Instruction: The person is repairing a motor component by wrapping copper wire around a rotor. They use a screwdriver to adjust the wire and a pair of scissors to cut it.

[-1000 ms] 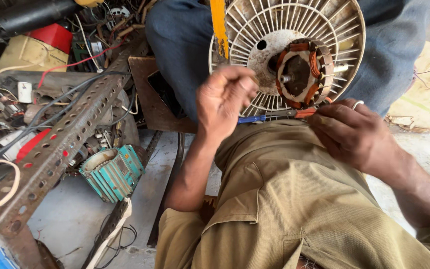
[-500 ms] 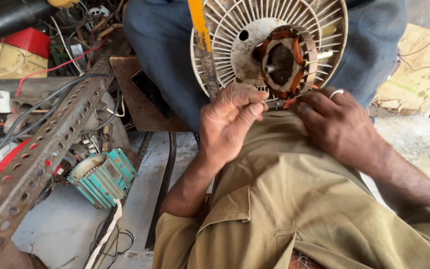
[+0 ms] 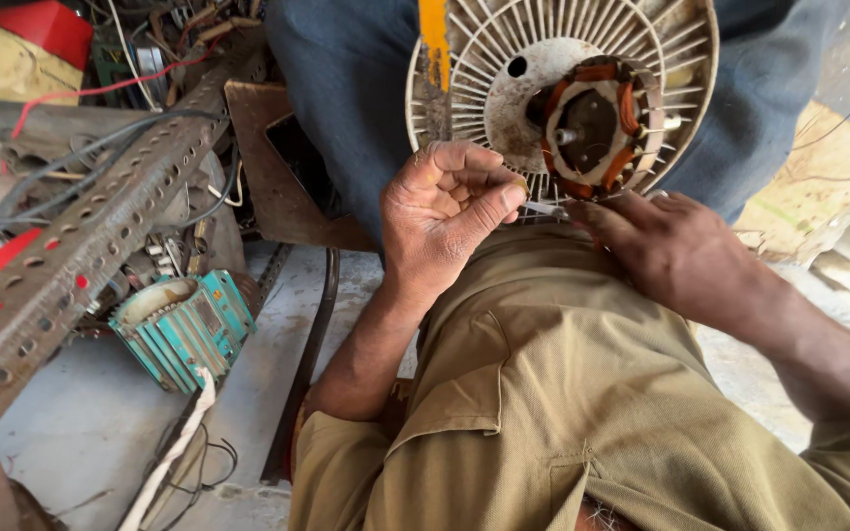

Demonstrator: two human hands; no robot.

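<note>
- Both hands have closed in on the same spot since a second ago: the left hand (image 3: 450, 211), then held up in front of the fan grille with fingers loosely raised, has dropped to the grille's lower edge and curled up, and the right hand (image 3: 676, 251) has slid left to meet it.
- Nearest the camera lies the lap in khaki cloth (image 3: 563, 393), over which both forearms reach.
- Left hand is clenched, thumb pressed against forefinger, pinching the near end of a thin pale wire (image 3: 546, 208).
- Right hand lies flat, fingers stretched toward the wire's other end; whether it grips the wire I cannot tell, as its fingertips hide the contact.
- Just beyond the wire, the white fan grille (image 3: 464, 93) stands upright against a second person's blue trouser legs (image 3: 346, 88), with the copper-wound motor core (image 3: 597, 128) in its centre.
- Judging by this, the work has narrowed from handling the grille to one lead below the core.
- Off to the left, a teal motor housing (image 3: 181, 324) rests on the floor beside a rusty perforated angle bar (image 3: 81, 256).
</note>
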